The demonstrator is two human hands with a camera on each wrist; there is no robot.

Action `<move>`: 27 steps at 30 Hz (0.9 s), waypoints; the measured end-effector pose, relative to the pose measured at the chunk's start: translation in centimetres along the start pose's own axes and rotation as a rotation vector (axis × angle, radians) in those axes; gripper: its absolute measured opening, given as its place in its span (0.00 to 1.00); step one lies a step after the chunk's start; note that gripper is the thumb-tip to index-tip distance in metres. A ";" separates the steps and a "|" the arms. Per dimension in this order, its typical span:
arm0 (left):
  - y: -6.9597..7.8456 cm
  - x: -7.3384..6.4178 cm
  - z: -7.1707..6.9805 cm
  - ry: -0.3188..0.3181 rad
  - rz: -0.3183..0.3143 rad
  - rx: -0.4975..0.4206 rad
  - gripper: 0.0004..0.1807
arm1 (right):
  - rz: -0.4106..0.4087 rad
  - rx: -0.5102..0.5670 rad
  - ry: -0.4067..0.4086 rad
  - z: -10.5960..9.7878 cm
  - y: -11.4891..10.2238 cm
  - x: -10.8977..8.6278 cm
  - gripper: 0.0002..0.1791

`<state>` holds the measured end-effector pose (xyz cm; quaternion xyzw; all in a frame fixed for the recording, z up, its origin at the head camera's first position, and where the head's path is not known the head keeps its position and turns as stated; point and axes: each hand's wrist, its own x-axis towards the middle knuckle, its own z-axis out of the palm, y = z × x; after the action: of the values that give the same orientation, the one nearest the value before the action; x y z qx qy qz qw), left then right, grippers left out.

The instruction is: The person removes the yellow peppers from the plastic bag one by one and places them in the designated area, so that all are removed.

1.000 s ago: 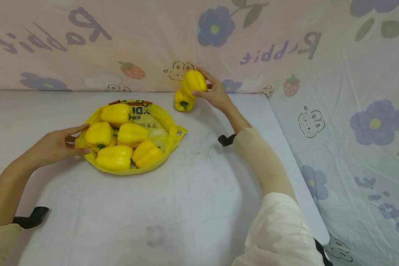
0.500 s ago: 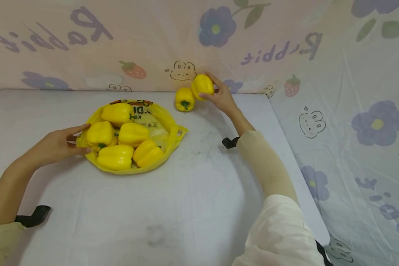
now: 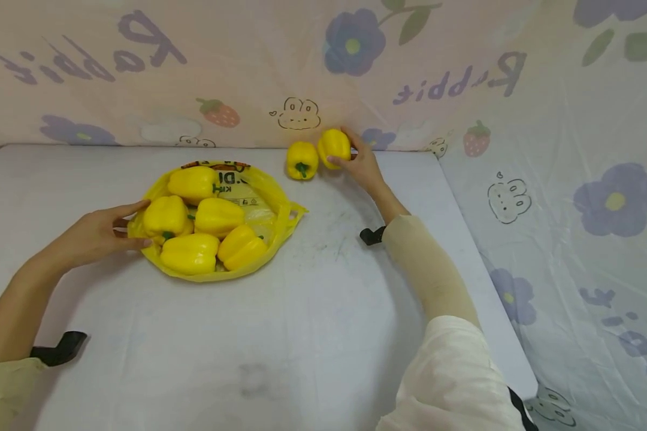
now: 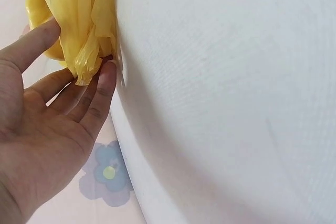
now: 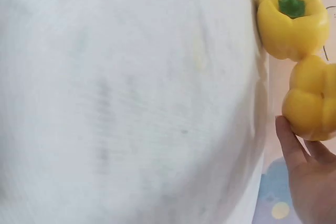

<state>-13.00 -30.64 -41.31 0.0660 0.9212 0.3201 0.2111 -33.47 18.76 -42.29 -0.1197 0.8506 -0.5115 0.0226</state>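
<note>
My right hand [image 3: 363, 164] holds a yellow bell pepper [image 3: 333, 148] at the table's far edge, its fingers and thumb about the pepper's right side. Just left of it stands another yellow bell pepper [image 3: 302, 160], green stem facing forward; both show in the right wrist view. At the left, a yellow plastic bag [image 3: 280, 200] lies wide open with several yellow bell peppers [image 3: 220, 216] inside. My left hand [image 3: 99, 236] holds the bag's left side between thumb and fingers. The left wrist view shows the fingertips [image 4: 107, 72] at a gathered end of the bag.
The white-topped table [image 3: 323, 335] ends at the back against a printed cloth [image 3: 237, 54] with flowers and rabbits. More of that cloth [image 3: 550, 257] hangs along the right side. Black straps or mounts [image 3: 64, 348] show at both wrists.
My right hand has moved its pepper right and down, from overlapping the standing pepper to a place at its right. The left hand and bag have stayed in place.
</note>
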 end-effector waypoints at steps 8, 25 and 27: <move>0.1 -0.1 0.0 0.003 0.030 -0.008 0.51 | 0.065 -0.065 -0.005 0.6 1.2 -0.3 0.47; 0.3 0.0 -0.1 0.000 0.007 -0.018 0.50 | 0.064 -0.086 -0.019 1.2 0.9 -0.5 0.50; 0.3 0.0 -0.1 0.000 0.005 -0.017 0.50 | 0.056 -0.083 -0.033 1.3 1.0 -0.5 0.51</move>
<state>-13.06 -30.48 -41.09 0.0667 0.9182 0.3285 0.2110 -32.94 18.15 -43.82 -0.1049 0.8737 -0.4729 0.0460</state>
